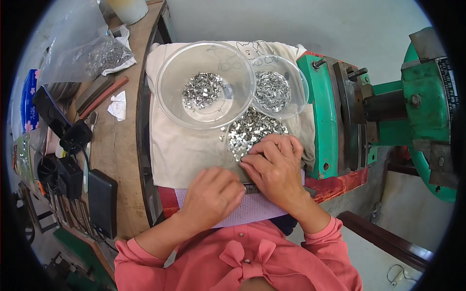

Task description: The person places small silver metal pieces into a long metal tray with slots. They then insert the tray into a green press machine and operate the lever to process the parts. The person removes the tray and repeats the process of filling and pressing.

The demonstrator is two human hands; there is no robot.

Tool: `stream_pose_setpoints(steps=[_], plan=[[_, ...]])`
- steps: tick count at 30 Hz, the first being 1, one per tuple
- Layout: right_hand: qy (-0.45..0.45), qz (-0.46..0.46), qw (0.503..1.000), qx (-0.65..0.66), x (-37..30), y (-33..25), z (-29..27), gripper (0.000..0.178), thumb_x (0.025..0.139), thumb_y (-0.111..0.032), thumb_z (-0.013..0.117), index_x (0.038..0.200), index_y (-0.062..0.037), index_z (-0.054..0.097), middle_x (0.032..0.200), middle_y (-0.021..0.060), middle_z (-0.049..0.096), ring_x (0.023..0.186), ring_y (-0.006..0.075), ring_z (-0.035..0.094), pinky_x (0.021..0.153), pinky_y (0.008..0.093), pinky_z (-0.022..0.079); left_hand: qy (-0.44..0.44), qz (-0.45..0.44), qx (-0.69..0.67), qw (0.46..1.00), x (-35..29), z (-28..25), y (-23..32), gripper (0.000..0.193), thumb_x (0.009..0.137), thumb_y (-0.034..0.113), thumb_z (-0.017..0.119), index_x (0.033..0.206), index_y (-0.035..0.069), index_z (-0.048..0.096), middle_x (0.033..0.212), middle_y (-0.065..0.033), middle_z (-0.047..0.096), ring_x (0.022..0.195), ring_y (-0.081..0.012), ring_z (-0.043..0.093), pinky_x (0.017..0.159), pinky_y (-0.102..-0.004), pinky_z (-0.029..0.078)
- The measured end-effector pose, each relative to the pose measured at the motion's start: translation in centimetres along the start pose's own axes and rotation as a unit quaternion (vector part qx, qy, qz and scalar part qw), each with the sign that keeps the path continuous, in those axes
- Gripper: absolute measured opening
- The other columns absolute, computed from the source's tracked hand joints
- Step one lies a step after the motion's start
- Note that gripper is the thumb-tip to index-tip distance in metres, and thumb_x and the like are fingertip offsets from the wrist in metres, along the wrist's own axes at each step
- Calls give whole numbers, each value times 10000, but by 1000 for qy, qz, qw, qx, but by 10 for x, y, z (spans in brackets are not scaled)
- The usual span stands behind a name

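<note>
My right hand rests at the near edge of a heap of small shiny metal pieces. Its thumb and forefinger come together by the pieces; whatever they grip is too small to make out. Closer to my body, my left hand is curled, its fingertips turned inward and slightly blurred, so its contents are hidden. Between the hands a short stretch of a narrow metal bar shows. Behind the heap stands a large clear plastic tub with similar metal pieces, overlapping a smaller clear tub holding thin metal pins.
A beige cloth covers the work surface. Close on the right stands a green machine with protruding bolts. The wooden bench at left carries a black power bank, a plastic bag of metal pieces and several tools.
</note>
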State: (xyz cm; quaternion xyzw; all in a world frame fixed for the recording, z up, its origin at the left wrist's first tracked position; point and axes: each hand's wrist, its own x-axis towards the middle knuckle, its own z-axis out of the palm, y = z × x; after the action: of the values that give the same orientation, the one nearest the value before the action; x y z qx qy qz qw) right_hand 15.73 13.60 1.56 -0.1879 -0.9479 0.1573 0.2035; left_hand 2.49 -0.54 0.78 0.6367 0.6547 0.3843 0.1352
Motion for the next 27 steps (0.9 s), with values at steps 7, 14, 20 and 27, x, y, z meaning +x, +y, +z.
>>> stream_pose_setpoints(steps=[7,14,20,27], plan=[[9,0,1000,-5,-3,-3,4,160,727,-133,812,857,-130,718,955,-25,618,1035,208,581,1007,447,333,21,-94,43,994,9,-13,-23,157,712,10,765,813,40,648,912,-86,608,854,-301,576,725,-399,476],[13,13,999,35,-2,0,-8,174,695,-95,824,834,-145,732,930,-30,650,1000,211,607,991,435,330,-43,-93,-5,995,14,-21,-28,162,751,-9,727,895,56,695,967,-82,580,904,-298,554,782,-393,467],[-33,23,999,37,-29,-2,-27,159,759,-132,817,886,-145,722,950,-34,632,1011,195,592,1030,449,290,-71,-68,-19,995,13,-26,-35,174,763,-13,726,920,61,709,982,-81,577,918,-296,554,795,-389,465],[-32,37,998,29,-49,-8,-27,178,712,-141,842,871,-157,764,922,-32,657,982,213,606,1007,437,317,-32,-78,-2,996,13,-19,-33,168,746,15,765,881,62,678,957,-77,588,897,-300,569,769,-397,471]])
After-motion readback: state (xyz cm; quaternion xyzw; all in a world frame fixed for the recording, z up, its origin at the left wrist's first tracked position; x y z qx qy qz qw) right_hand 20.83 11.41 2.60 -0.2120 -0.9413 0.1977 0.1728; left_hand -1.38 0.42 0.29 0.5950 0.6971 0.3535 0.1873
